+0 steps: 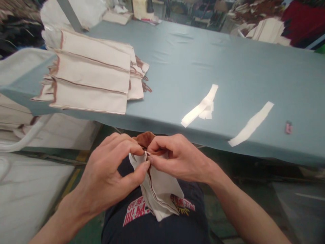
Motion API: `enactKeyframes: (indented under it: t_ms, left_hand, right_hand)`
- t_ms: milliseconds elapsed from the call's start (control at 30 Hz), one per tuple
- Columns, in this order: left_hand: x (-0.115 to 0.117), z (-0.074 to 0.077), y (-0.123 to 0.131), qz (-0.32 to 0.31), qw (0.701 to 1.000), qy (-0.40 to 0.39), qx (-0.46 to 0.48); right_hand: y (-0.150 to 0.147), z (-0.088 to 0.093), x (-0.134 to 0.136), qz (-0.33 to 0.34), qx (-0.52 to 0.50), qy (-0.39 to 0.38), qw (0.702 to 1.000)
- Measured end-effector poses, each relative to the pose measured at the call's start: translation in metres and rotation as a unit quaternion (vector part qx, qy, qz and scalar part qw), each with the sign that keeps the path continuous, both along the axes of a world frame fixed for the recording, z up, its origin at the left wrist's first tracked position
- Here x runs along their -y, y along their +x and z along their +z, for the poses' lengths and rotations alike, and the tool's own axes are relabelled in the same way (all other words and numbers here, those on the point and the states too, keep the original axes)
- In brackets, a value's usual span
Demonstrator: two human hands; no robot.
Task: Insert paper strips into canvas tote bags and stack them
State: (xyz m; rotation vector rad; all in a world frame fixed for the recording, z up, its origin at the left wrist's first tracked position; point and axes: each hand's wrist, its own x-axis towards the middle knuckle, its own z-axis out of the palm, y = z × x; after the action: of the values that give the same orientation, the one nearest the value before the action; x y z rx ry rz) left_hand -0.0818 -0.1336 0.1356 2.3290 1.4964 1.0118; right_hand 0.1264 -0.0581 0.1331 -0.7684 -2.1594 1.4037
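Note:
A cream cloth piece with brown trim (162, 184) hangs folded in front of my body, over a dark printed garment. My left hand (115, 169) pinches its upper edge between thumb and forefinger. Right beside it, my right hand (177, 157) pinches the same edge, and the fingertips of both hands nearly touch. Some brown material (144, 138) shows just behind the fingers. The exact spot being gripped is small and partly covered by the fingertips.
Ahead stands a blue-green table (172, 67). Stacked cream cloth pieces with brown edges (91, 74) lie at its left. White strips (199, 108) and another white strip (251, 123) lie near the front edge, with a small pink object (288, 128) farther right. A white curved rail (27, 137) stands left.

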Motion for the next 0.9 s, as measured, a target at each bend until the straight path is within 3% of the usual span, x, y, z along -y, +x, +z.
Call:
enactKeyframes:
  t_ms: [233,333,400,533,600,733,900]
  left_hand:
    - [0.007,0.003,0.008,0.055,0.998,-0.029,0.004]
    - [0.01,0.003,0.011,0.086,0.995,-0.04,0.036]
    - [0.011,0.002,0.013,0.094,0.985,-0.098,0.103]
    - [0.018,-0.004,0.022,0.087,0.931,-0.218,0.281]
    - [0.023,-0.009,0.028,0.109,0.928,-0.204,0.292]
    - [0.035,-0.02,0.04,0.143,0.96,-0.106,0.218]
    - [0.041,-0.029,0.038,0.109,0.976,-0.061,0.179]
  right_hand:
    - [-0.001,0.001,0.006,0.001,0.007,0.067,0.998]
    - [-0.002,0.002,0.01,-0.013,0.014,0.05,0.999]
    - [-0.002,0.003,0.011,-0.015,0.01,0.004,1.0]
    - [-0.001,0.002,0.01,-0.013,-0.012,-0.071,0.997]
    - [0.0,0.002,0.01,-0.013,-0.013,-0.074,0.997]
    - [0.003,0.001,0.013,-0.031,0.009,-0.05,0.998]
    - [0.013,-0.005,0.015,-0.037,-0.027,-0.052,0.998]
